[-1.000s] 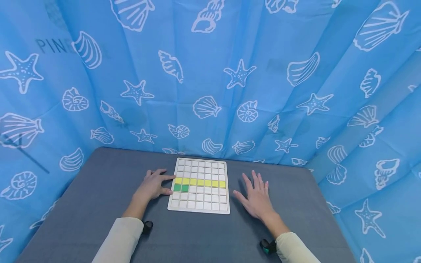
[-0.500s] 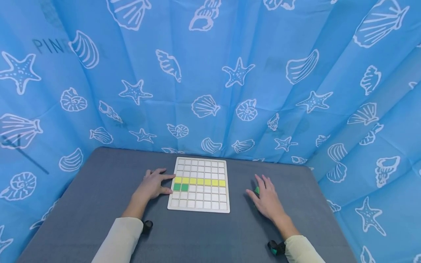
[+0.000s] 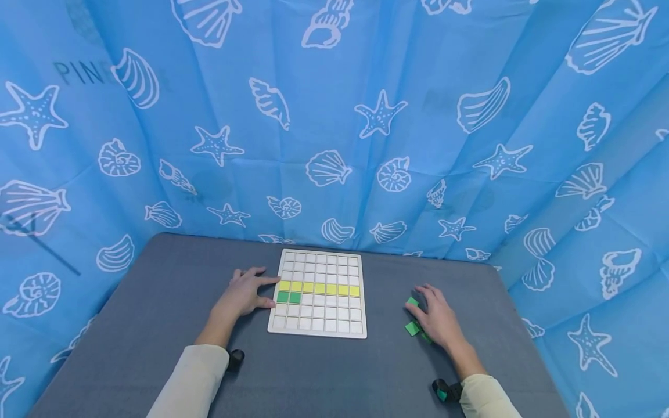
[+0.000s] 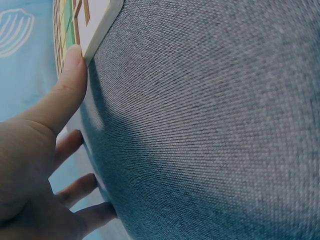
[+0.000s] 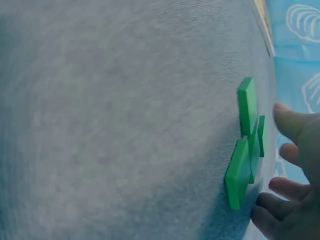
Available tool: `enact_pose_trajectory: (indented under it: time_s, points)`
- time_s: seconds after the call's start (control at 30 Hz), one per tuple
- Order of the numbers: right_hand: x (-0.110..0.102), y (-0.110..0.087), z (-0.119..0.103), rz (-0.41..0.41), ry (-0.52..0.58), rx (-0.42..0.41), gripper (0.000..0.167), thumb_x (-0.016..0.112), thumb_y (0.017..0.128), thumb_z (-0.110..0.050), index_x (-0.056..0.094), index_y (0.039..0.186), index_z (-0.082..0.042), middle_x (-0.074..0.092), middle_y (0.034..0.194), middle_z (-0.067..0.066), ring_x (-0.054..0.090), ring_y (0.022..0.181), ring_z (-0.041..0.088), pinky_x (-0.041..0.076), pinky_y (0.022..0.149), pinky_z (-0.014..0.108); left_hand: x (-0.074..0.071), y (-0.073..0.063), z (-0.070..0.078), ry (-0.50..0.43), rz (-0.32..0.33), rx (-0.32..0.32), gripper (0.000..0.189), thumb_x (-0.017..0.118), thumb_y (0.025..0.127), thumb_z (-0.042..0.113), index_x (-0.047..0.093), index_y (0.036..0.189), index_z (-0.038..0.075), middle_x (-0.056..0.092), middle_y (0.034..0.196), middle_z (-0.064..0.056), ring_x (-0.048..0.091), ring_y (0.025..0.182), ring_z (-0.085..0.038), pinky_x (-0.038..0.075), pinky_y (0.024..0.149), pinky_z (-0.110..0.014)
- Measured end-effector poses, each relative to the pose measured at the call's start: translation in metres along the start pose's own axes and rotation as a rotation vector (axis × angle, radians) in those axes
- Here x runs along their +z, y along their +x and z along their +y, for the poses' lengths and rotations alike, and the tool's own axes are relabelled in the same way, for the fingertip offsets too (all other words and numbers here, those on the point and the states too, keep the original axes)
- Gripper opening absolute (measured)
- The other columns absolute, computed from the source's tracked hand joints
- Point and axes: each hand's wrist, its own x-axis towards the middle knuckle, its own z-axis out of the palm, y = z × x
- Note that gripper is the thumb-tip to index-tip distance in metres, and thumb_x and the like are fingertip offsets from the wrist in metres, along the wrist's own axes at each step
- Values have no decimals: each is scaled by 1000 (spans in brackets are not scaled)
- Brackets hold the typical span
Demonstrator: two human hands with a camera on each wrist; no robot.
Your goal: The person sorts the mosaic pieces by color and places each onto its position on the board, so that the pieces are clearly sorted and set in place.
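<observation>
Loose green tiles (image 3: 412,329) lie on the desk (image 3: 334,380), right of the grid board (image 3: 316,334), under and just left of the nearer right hand (image 3: 441,319), fingers apart, gripping nothing; left hand (image 3: 242,294), thumb and forefinger spread, touches board's left edge.

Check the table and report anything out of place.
The loose green tiles near the right hand lie jumbled at different angles, unlike the yellow tiles lined up in the board. No damage shows.
</observation>
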Motion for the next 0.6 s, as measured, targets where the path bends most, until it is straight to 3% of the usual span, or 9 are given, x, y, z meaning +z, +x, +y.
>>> enact_pose_trajectory:
  time_s: [0.33, 0.6]
  points:
    - [2, -3, -4, 25, -53, 49, 41, 66, 100, -24, 63, 135, -2, 47, 151, 30, 47, 137, 50, 41, 105, 69, -1, 0, 1, -8, -14, 1, 68, 82, 83, 39, 57, 146, 35, 35, 165, -11, 32, 142, -44, 41, 107, -64]
    - [1, -1, -7, 12, -84, 40, 30, 67, 99, -19, 68, 125, -4, 48, 151, 30, 48, 137, 50, 41, 102, 71, -1, -1, 0, -20, -4, 2, 68, 83, 82, 39, 58, 145, 34, 36, 165, -12, 33, 140, -43, 42, 105, -64]
